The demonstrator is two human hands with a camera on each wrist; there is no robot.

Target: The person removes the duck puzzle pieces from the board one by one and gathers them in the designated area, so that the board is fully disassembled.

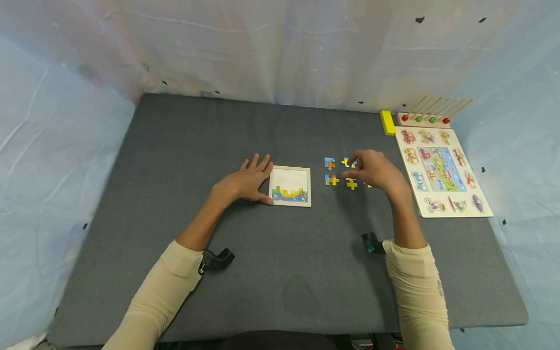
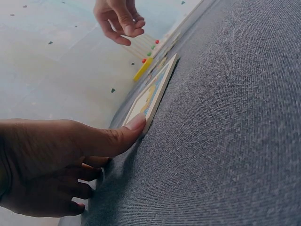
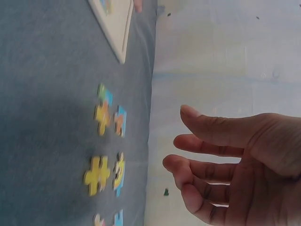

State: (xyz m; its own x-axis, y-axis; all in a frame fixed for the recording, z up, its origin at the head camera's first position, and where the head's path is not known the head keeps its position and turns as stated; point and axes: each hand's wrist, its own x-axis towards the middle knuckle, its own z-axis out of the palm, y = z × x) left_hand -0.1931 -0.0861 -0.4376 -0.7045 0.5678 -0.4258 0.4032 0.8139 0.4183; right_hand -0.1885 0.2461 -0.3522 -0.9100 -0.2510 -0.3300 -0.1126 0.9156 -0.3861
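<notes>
A small square jigsaw tray (image 1: 290, 176) with a pale wooden rim lies mid-table, its bottom row filled with blue and yellow pieces. My left hand (image 1: 242, 184) rests at its left side with fingers spread. In the left wrist view the thumb (image 2: 134, 125) touches the tray's rim. Over the loose jigsaw pieces to the right hovers my right hand (image 1: 378, 170), fingers loosely bent. The right wrist view shows nothing between its thumb and fingers (image 3: 176, 167). Below it lie a yellow piece (image 3: 97, 176) and several others, including an orange-and-blue piece (image 1: 329, 163); the hand partly hides some.
A larger wooden picture board (image 1: 442, 172) with vehicle and toy shapes lies at the right. Behind it stand a peg rack (image 1: 424, 120) with red and green beads and a yellow block (image 1: 387, 122). Plastic sheeting (image 1: 280, 48) hangs behind the grey table (image 1: 197, 131).
</notes>
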